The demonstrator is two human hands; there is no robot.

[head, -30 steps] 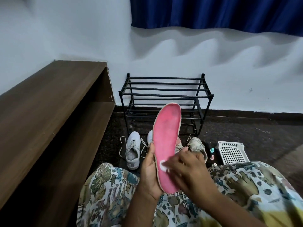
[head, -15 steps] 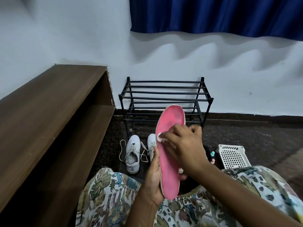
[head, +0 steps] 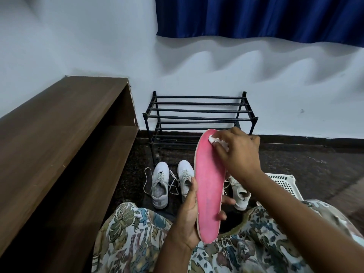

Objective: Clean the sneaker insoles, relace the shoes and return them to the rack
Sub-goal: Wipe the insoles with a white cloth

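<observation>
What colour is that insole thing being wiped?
The insole is pink with a pale edge, seen best in the head view.

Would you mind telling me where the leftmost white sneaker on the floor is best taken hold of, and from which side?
Probably by the heel rim of the leftmost sneaker, reaching down from the near side. It stands upright with its heel nearest the person and its mouth open upward, so fingers could hook inside while the thumb pinches the back.

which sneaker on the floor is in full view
The leftmost sneaker, beside the bench; the other two are partly hidden behind the insole and right hand.
</observation>
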